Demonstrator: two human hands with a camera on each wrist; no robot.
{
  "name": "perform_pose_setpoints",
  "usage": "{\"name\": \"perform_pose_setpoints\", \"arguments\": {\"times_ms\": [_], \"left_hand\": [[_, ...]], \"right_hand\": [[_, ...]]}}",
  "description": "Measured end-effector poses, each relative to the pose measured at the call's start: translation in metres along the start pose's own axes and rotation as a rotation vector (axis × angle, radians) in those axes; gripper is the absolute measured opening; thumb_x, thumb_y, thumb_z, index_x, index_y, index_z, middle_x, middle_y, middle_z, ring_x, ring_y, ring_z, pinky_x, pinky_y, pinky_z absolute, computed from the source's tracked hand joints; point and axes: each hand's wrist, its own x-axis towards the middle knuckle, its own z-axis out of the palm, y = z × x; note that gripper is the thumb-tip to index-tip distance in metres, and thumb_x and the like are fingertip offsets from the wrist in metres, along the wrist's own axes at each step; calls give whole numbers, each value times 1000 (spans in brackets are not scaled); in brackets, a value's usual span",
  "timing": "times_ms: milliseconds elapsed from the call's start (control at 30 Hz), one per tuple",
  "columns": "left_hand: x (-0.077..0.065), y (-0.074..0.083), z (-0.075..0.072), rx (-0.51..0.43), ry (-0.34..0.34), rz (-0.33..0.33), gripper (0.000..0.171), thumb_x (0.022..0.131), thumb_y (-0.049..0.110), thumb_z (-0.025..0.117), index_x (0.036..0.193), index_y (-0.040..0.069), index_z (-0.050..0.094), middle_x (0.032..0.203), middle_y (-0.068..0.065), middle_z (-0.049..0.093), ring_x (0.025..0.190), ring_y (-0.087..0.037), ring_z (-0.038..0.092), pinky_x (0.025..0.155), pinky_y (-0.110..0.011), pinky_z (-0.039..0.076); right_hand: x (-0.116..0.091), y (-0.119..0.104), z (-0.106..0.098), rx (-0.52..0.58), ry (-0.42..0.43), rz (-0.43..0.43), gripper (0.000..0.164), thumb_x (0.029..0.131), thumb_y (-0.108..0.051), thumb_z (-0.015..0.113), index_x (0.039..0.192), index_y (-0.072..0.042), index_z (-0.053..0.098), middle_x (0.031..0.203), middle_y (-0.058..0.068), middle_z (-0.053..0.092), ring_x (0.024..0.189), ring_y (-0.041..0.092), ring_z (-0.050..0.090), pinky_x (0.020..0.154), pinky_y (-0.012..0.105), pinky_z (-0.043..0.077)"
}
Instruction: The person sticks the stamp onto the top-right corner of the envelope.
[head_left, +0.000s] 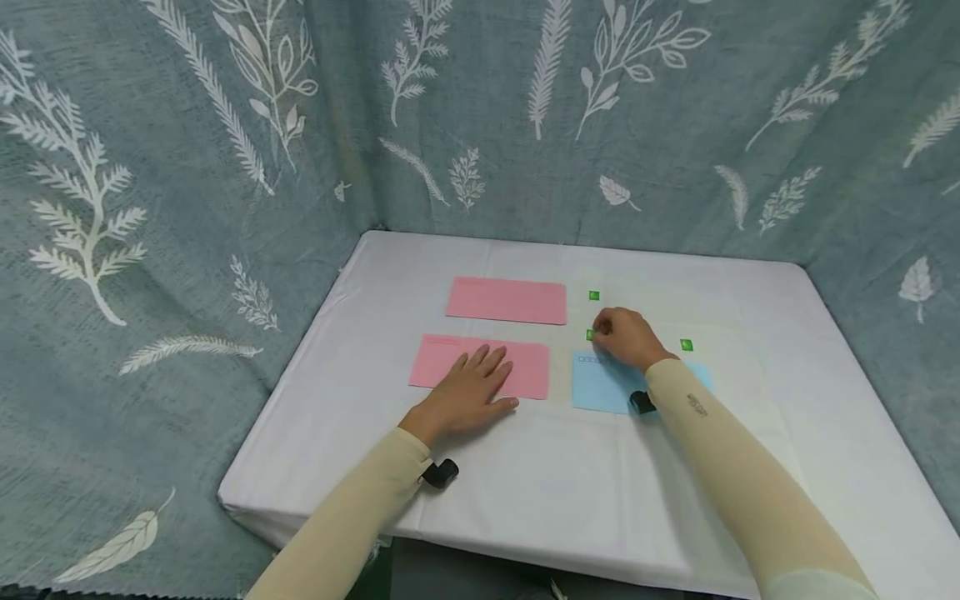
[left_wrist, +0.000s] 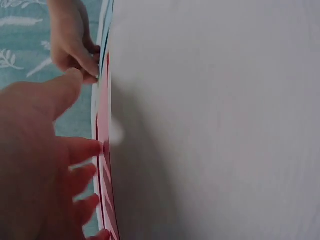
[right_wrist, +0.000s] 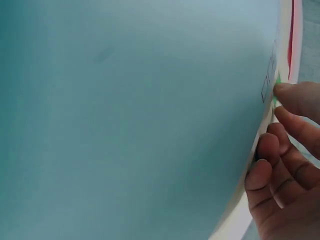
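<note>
My left hand (head_left: pixel 467 395) rests with spread, straight fingers on the lower pink envelope (head_left: pixel 531 372). Another pink envelope (head_left: pixel 506 300) lies just beyond it. My right hand (head_left: pixel 628 337) is over the far edge of a blue envelope (head_left: pixel 600 385), which has small printed boxes at its upper left corner. Its thumb and forefinger pinch a small green stamp (head_left: pixel 590 335) by that corner. In the right wrist view, a sliver of the green stamp (right_wrist: pixel 278 78) shows at the thumb tip; its other fingers are curled. My right forearm and wrist hide part of the blue envelope.
Two more green stamps lie apart: one stamp (head_left: pixel 594 295) beyond the right hand, another stamp (head_left: pixel 687 345) to its right. Pale cream patches, perhaps paper, show faintly on the white-covered table (head_left: pixel 525 483). A leaf-patterned green curtain (head_left: pixel 495 108) borders the table's back and sides.
</note>
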Motion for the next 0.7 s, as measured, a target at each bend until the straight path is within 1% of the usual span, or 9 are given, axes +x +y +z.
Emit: {"name": "perform_pose_setpoints", "arguments": {"times_ms": [100, 233, 333, 400, 567, 700], "left_hand": [[4, 5, 1, 5, -37, -6, 81, 112, 61, 42, 173, 10, 27, 180, -8, 16, 166, -33, 8, 131, -54, 5], [8, 9, 0, 21, -41, -28, 82, 112, 63, 42, 173, 11, 25, 180, -6, 16, 166, -31, 8, 131, -52, 4], [8, 11, 1, 28, -26, -33, 81, 112, 62, 43, 173, 11, 28, 180, -7, 19, 166, -31, 10, 131, -52, 5], [7, 12, 3, 24, -33, -31, 82, 112, 62, 44, 173, 10, 28, 180, -8, 20, 166, -32, 11, 131, -53, 6], [2, 15, 8, 5, -64, -35, 86, 110, 64, 46, 173, 8, 28, 179, -9, 19, 165, -33, 11, 131, -55, 7], [5, 14, 4, 14, -40, -44, 85, 110, 64, 47, 173, 9, 27, 180, -8, 19, 166, -32, 11, 131, -54, 7]], "right_hand": [[1, 2, -3, -7, 4, 13, 18, 102, -9, 71, 116, 2, 73, 109, 16, 68, 97, 32, 60, 90, 49, 52], [2, 2, -4, 2, 20, 1, 15, 102, -8, 71, 114, 1, 71, 107, 16, 68, 94, 32, 60, 87, 49, 51], [1, 1, -2, 20, 37, -4, 12, 101, -6, 71, 112, -1, 68, 102, 15, 67, 90, 31, 59, 82, 47, 50], [-1, 1, 1, 35, 26, 7, 13, 100, -6, 71, 111, -3, 66, 100, 14, 66, 89, 30, 58, 80, 46, 49], [-4, 1, 7, 67, -5, 50, 16, 101, -7, 69, 117, -3, 66, 105, 15, 68, 91, 30, 61, 84, 45, 52], [2, 1, 3, 77, 30, 43, 17, 104, -9, 67, 119, -4, 70, 109, 17, 71, 93, 31, 63, 86, 47, 54]]}}
